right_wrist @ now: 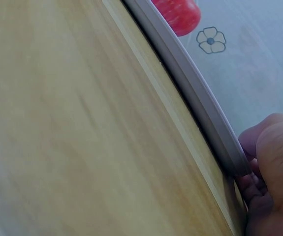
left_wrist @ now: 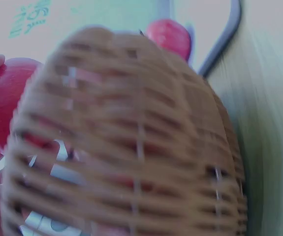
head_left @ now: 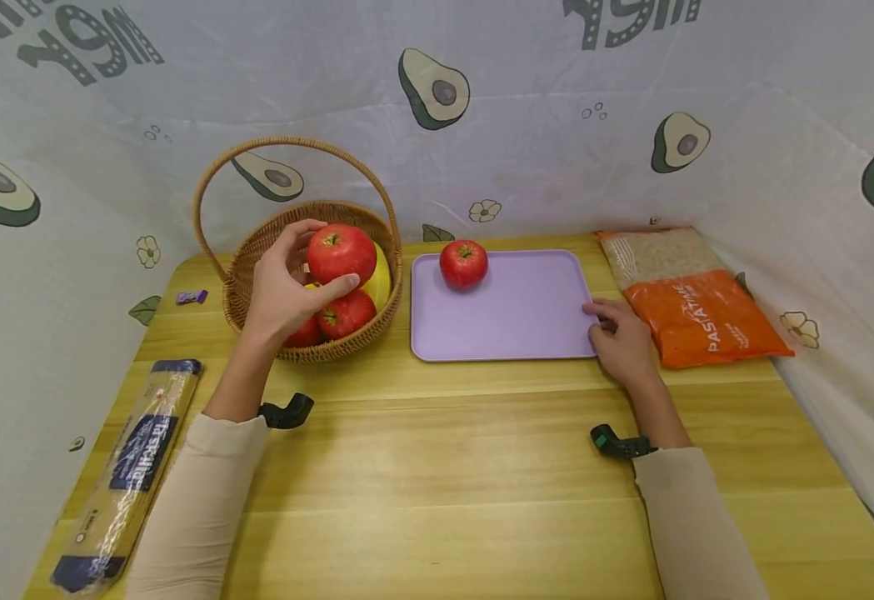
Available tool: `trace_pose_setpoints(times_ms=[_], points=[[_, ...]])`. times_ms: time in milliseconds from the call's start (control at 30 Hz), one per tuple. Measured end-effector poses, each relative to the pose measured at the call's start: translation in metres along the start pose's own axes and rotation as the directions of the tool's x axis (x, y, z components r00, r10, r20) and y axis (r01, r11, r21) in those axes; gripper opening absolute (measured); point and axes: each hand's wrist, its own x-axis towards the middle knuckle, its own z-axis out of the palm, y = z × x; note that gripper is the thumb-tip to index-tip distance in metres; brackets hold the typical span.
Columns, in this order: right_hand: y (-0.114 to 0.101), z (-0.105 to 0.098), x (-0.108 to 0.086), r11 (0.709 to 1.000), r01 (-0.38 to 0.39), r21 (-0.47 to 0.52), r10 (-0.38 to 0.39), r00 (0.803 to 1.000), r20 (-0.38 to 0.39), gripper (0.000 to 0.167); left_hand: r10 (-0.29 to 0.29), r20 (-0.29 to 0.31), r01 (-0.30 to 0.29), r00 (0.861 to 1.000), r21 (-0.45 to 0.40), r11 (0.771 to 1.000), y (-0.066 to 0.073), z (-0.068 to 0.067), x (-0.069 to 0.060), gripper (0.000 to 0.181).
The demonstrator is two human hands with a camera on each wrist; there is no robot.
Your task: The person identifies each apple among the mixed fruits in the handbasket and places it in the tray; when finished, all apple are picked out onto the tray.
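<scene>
Over the wooden table (head_left: 437,467), before avocado-print cloth (head_left: 526,158), left grip (head_left: 281,287) pinches apple (head_left: 341,252); right grip (head_left: 626,346), tray (head_left: 519,317).

The held apple (head_left: 342,252) hides the tips of the left fingers (head_left: 303,232) and much of a yellow thing (head_left: 380,282) in the basket (head_left: 327,348), too covered to identify. Lettering on the wrapper (head_left: 192,297) near the counter's (head_left: 437,467) far left corner is unreadable. The left wrist view blurs the basket's weave; the right one's top edge cuts off the tray (right_wrist: 190,83) and its red apple (right_wrist: 178,17).
</scene>
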Motion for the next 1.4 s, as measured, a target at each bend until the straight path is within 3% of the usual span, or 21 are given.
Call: trace_pose_setpoints(times_ms=[300,667,800,967,1133,1400], points=[[-0.004,0.000,0.000,1.000,0.003,0.005,-0.003,1.000,0.004,0.041,0.062,0.088,-0.054,0.994,-0.081,0.995,0.013,0.029,-0.001,0.071],[-0.003,-0.002,-0.001,1.000,-0.008,-0.007,0.008,1.000,0.006,0.041,0.116,0.124,-0.098,0.986,-0.140,0.985,0.033,0.079,0.005,0.071],[-0.004,-0.002,-0.001,1.000,-0.011,-0.005,0.011,1.000,0.013,0.041,0.104,0.138,-0.085,0.985,-0.137,0.987,0.038,0.101,0.009,0.072],[-0.003,-0.001,-0.001,1.000,-0.010,-0.008,0.010,1.000,0.012,0.041,0.098,0.149,-0.077,0.984,-0.136,0.988,0.035,0.128,0.014,0.075],[-0.003,-0.001,0.000,1.000,-0.009,-0.009,0.009,1.000,0.005,0.040,0.088,0.151,-0.065,0.985,-0.151,0.986,0.032,0.147,0.019,0.077],[-0.004,-0.002,0.000,1.000,-0.015,-0.001,0.015,1.000,0.002,0.040,0.008,0.181,0.021,0.984,-0.162,0.986,0.031,0.179,0.027,0.080]])
